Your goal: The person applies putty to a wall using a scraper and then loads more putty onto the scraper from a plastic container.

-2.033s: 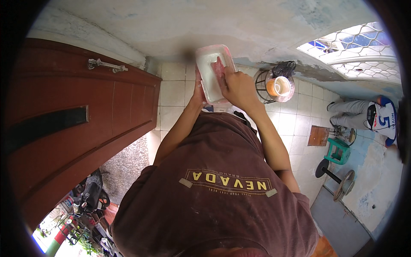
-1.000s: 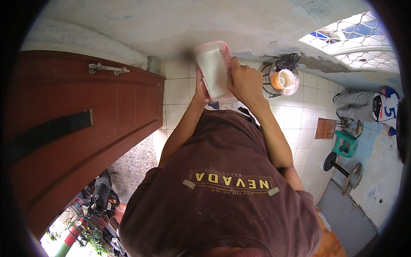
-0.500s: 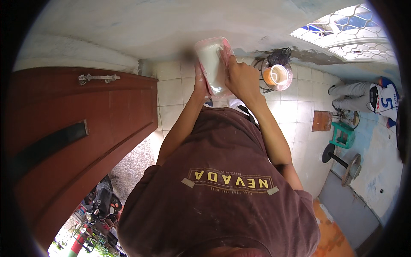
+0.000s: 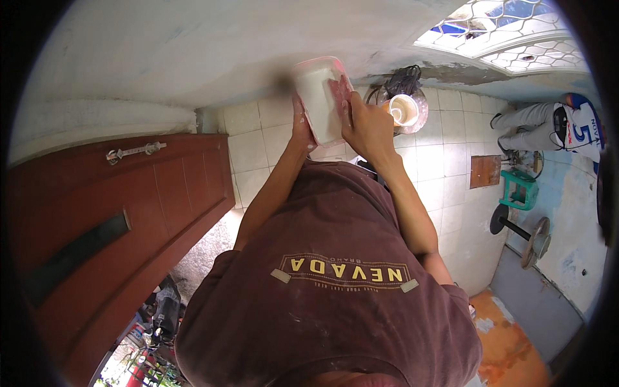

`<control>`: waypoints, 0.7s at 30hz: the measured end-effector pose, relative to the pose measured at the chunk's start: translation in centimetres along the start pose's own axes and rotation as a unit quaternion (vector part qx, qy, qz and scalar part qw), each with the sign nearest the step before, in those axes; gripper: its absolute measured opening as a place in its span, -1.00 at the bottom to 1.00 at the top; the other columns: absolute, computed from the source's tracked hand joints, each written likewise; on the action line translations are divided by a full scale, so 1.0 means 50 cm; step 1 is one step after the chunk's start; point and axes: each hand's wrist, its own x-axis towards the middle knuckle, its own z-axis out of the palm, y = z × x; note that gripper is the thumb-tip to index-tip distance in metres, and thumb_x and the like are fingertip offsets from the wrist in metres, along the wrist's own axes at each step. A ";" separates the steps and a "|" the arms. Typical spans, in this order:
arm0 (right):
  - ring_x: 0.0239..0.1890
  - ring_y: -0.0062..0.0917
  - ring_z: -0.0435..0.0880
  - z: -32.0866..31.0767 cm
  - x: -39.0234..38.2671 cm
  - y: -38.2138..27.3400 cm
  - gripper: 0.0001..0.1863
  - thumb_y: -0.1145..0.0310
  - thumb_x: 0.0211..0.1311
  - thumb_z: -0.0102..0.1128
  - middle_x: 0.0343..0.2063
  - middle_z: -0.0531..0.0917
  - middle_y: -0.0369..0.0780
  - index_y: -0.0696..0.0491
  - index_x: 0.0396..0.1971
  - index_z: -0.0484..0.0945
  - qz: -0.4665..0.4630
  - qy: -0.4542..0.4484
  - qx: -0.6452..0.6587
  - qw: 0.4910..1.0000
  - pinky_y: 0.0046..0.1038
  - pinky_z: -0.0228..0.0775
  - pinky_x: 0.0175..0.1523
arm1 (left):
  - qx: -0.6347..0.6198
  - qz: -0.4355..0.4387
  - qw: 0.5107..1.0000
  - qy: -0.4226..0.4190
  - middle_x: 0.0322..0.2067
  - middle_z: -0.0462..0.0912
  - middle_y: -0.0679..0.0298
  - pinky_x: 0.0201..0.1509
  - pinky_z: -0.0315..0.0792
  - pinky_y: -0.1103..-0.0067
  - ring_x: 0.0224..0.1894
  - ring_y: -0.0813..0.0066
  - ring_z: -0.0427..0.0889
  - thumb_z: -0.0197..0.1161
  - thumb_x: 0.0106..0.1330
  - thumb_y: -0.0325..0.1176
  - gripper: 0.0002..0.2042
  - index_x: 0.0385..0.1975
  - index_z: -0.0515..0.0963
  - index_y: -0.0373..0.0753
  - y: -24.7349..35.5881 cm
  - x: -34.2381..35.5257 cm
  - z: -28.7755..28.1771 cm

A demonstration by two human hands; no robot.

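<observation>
My left hand [image 4: 302,134] grips the side of a shallow pink rectangular tray [image 4: 323,59] and holds it tilted in front of the wall. White paste [image 4: 319,106] coats the inside of the tray. In my closed right hand [image 4: 374,129] is a flat pinkish scraper [image 4: 339,95], smeared with white. Its blade lies over the tray's right side, close to the rim. Part of the scraper is hidden by my fingers. White smudges mark my left hand.
A white bucket [image 4: 403,111] stands right of my hands, beside a black plastic bag [image 4: 404,80]. A brown door [image 4: 174,174] is at left. Farther right are a green stool [image 4: 519,189], a black-based stand [image 4: 516,229] and another person [image 4: 561,126]. A grille window [image 4: 503,35] is above.
My right hand has turned slightly, and the scraper's pink blade now shows along the tray's right side. The bucket and door have shifted left in view; the tray stays nearly in place.
</observation>
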 end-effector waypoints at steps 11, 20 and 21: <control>-0.64 -0.11 0.66 -0.094 0.032 0.194 -0.81 0.30 0.31 0.16 -0.70 0.61 -0.05 0.13 -0.35 0.50 -0.043 -0.047 0.020 0.998 -0.13 0.47 -0.52 | 0.032 0.008 0.998 0.047 0.49 0.23 0.25 0.55 0.27 0.24 0.50 0.24 0.28 -0.29 0.47 0.45 -0.16 0.56 0.10 -0.03 -0.158 0.145 0.150; -0.60 -0.06 0.69 -0.169 0.039 0.380 -0.81 0.32 0.19 0.21 -0.67 0.63 -0.02 0.15 -0.34 0.55 -0.068 -0.030 0.060 0.995 -0.11 0.52 -0.47 | 0.036 0.031 0.995 0.090 0.39 0.36 0.18 0.42 0.43 0.12 0.39 0.15 0.42 -0.27 0.50 0.41 -0.25 0.51 0.17 0.04 -0.306 0.247 0.209; -0.59 -0.05 0.69 -0.170 0.041 0.406 -0.81 0.32 0.19 0.20 -0.67 0.64 -0.01 0.15 -0.33 0.55 -0.086 -0.026 0.064 0.994 -0.10 0.52 -0.46 | 0.030 0.029 0.995 0.092 0.39 0.37 0.17 0.42 0.44 0.12 0.39 0.15 0.43 -0.27 0.49 0.41 -0.25 0.50 0.18 0.04 -0.326 0.257 0.211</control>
